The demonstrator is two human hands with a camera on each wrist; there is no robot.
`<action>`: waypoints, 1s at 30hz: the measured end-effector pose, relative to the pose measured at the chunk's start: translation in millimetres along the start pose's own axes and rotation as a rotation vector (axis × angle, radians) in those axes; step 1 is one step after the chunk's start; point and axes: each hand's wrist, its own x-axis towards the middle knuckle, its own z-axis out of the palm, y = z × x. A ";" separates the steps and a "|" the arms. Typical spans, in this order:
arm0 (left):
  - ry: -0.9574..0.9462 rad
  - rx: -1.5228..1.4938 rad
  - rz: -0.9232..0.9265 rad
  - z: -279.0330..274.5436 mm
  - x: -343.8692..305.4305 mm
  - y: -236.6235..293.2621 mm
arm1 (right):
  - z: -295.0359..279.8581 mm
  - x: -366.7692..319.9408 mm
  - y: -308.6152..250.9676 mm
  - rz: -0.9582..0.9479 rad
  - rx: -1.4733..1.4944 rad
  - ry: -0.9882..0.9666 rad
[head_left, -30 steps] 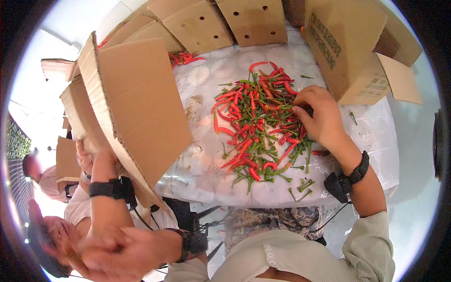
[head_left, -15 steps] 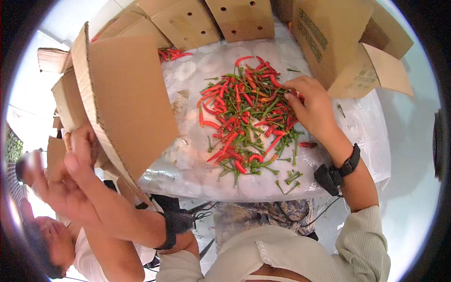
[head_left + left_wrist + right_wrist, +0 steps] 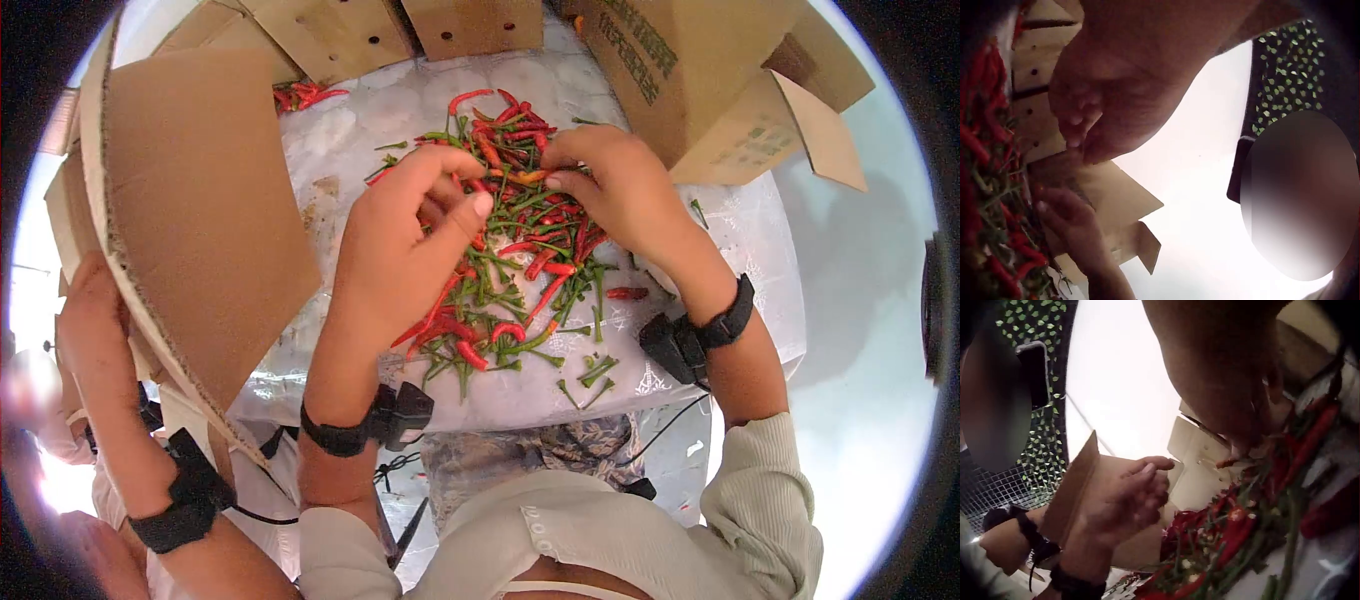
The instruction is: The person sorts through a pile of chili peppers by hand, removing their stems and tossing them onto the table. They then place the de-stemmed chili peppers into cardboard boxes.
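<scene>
A loose pile of red chili peppers [image 3: 545,290] with green stems lies on the covered table. My right hand [image 3: 625,190] is at the pile's far right and pinches an orange-red chili pepper [image 3: 525,177] between thumb and fingertips. In the right wrist view, the tip of that pepper [image 3: 1225,464] sticks out past the fingers. Over the left part of the pile is my left hand [image 3: 400,225], its fingers loosely bent and its thumb held apart, with nothing seen in it. It hides some of the peppers beneath.
A cardboard box [image 3: 200,220] stands at the left, and another person's arm [image 3: 100,350] reaches beside it. Another box [image 3: 690,90] stands at the back right, with more boxes [image 3: 340,35] along the back. Cut stems [image 3: 597,370] and a few peppers [image 3: 305,95] lie apart from the pile.
My left hand has swung from the lower left, beside the box, to over the pile. My right hand stays at the pile and now has an orange-red pepper. The head view has shifted.
</scene>
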 end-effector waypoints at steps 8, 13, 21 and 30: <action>-0.271 -0.387 -0.250 2.5 1.7 -23.4 | 15.5 1.2 -36.5 -0.060 0.476 0.116; -0.220 -0.444 -0.246 8.4 -2.3 -26.4 | 16.4 -0.2 -32.1 -0.209 0.220 0.166; -0.317 -0.475 -0.233 2.1 -5.4 -26.9 | 5.3 -4.6 -37.5 -0.286 0.246 0.088; -0.410 -0.658 -0.145 -9.6 -7.6 -25.5 | 15.3 -13.2 -39.0 0.134 1.026 -0.137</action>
